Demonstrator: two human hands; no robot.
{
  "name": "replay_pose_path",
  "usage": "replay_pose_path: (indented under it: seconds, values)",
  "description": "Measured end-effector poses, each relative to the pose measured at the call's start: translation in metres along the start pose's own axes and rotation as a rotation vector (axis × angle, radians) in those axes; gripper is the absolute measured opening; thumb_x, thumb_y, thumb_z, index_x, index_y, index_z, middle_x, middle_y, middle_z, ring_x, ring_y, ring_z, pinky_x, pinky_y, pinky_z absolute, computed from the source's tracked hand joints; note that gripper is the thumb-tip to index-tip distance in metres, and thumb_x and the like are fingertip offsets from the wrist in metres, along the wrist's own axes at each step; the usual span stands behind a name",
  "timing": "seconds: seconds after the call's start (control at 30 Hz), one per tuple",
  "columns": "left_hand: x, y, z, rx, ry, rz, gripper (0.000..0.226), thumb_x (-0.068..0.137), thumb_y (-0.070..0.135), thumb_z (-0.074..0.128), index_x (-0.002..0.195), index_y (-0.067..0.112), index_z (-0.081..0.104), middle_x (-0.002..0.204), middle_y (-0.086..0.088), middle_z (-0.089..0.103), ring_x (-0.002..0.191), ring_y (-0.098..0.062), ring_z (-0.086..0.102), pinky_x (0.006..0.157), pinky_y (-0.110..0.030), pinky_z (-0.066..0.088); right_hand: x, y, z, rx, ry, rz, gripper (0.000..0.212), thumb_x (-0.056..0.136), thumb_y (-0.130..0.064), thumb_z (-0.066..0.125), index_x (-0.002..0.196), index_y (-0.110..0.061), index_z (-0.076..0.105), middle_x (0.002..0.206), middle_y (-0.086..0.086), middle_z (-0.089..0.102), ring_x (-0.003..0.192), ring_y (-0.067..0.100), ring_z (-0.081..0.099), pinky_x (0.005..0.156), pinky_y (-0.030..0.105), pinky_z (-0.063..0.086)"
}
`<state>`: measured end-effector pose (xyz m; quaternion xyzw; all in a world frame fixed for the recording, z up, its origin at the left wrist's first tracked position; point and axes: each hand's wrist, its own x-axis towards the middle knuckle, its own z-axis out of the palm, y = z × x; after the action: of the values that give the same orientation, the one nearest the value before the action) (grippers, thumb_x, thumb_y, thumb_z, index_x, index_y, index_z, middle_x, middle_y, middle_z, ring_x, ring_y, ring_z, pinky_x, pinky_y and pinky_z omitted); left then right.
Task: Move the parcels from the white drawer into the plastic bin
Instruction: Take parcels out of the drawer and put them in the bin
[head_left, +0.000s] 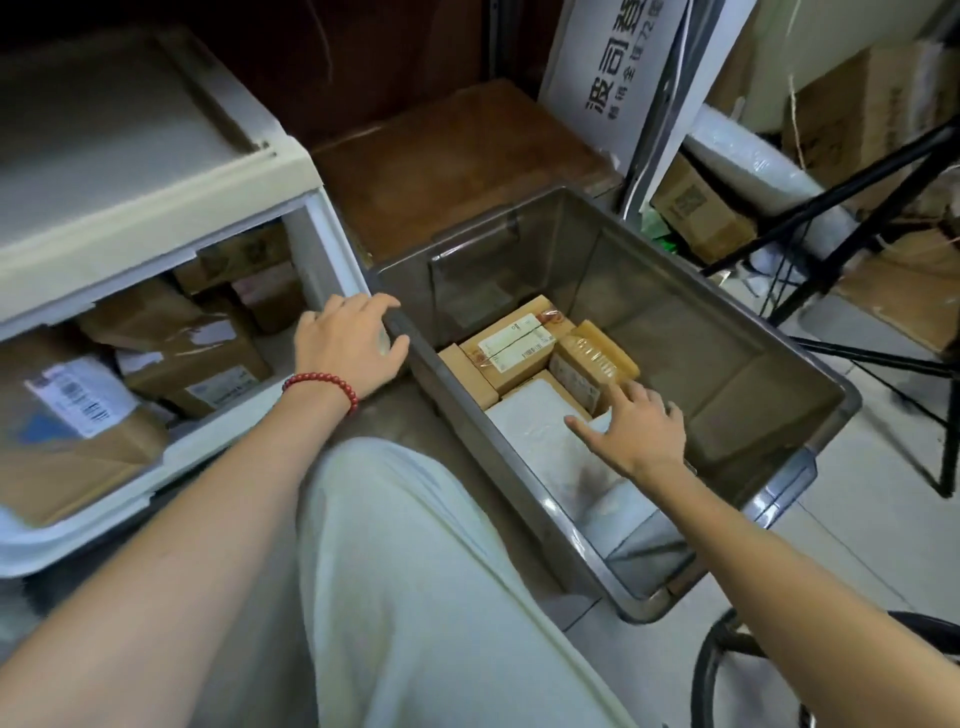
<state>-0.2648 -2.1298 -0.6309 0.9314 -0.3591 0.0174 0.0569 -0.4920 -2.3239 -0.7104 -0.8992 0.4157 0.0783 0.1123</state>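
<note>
At the bottom centre a leg (415, 571) in pale trousers is bent over a pale tiled floor (857, 519). The left hand (350, 343), with one red bead bracelet (322, 387), curls its fingers round the near left corner of the grey plastic bin (649, 270). The right hand (634, 431) is inside the bin, fingers spread and straight, grasping nothing, just above one white soft parcel (540, 431). Behind this lie three brown boxes (511, 343), close together in the left part of the bin; its right part is bare.

At the left of the frame the white drawer (67, 540) is pulled open, its corner almost touching the bin. More parcels (197, 364) fill it, at least five, but they are blurred.

Farther back stand a brown wooden top (457, 156), one white board (613, 67) with printed characters, some cartons (696, 208), and black tripod legs (857, 234) near the bin's right edge.
</note>
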Motion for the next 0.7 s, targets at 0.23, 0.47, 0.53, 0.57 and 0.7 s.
replay_pose_path:
  seconds: [0.23, 0.47, 0.53, 0.57, 0.7]
  values:
    - [-0.048, -0.046, -0.020, -0.021, 0.037, -0.130, 0.048, 0.089, 0.049, 0.051, 0.130, 0.025, 0.050, 0.126, -0.005, 0.059, 0.116, -0.030, 0.052, 0.087, -0.044, 0.047, -0.020, -0.070, -0.070, 0.116, 0.214, -0.282, 0.063, 0.087, -0.068, 0.043, 0.136, -0.029, 0.049, 0.140, -0.001, 0.052, 0.129, 0.024, 0.045, 0.106, 0.045, 0.037]
    - [-0.111, -0.109, -0.042, -0.009, 0.045, -0.287, 0.046, 0.089, 0.048, 0.052, 0.129, 0.025, 0.052, 0.129, -0.005, 0.058, 0.119, -0.029, 0.051, 0.087, -0.041, 0.045, -0.049, -0.192, -0.088, 0.134, 0.199, -0.593, 0.063, 0.087, -0.068, 0.045, 0.135, -0.027, 0.048, 0.133, 0.002, 0.055, 0.121, 0.024, 0.051, 0.096, 0.042, 0.045]
    - [-0.130, -0.131, -0.049, -0.002, 0.052, -0.352, 0.046, 0.089, 0.047, 0.053, 0.129, 0.026, 0.053, 0.130, -0.004, 0.057, 0.120, -0.029, 0.050, 0.089, -0.041, 0.043, -0.058, -0.227, -0.085, 0.164, 0.162, -0.673, 0.063, 0.087, -0.067, 0.046, 0.134, -0.026, 0.048, 0.135, 0.003, 0.054, 0.122, 0.025, 0.050, 0.096, 0.043, 0.044]
    - [-0.140, -0.142, -0.051, 0.011, 0.055, -0.390, 0.045, 0.088, 0.046, 0.053, 0.128, 0.025, 0.053, 0.130, -0.004, 0.057, 0.119, -0.030, 0.050, 0.089, -0.041, 0.042, -0.063, -0.243, -0.081, 0.177, 0.149, -0.710, 0.063, 0.087, -0.067, 0.047, 0.134, -0.025, 0.049, 0.134, 0.004, 0.054, 0.122, 0.025, 0.050, 0.095, 0.042, 0.044]
    - [-0.181, -0.184, -0.052, 0.046, 0.022, -0.561, 0.052, 0.085, 0.048, 0.057, 0.131, 0.026, 0.050, 0.129, -0.008, 0.055, 0.120, -0.032, 0.048, 0.091, -0.042, 0.042, -0.084, -0.304, -0.055, 0.188, 0.103, -0.812, 0.068, 0.087, -0.067, 0.048, 0.137, -0.021, 0.047, 0.134, 0.006, 0.053, 0.122, 0.028, 0.049, 0.093, 0.041, 0.044]
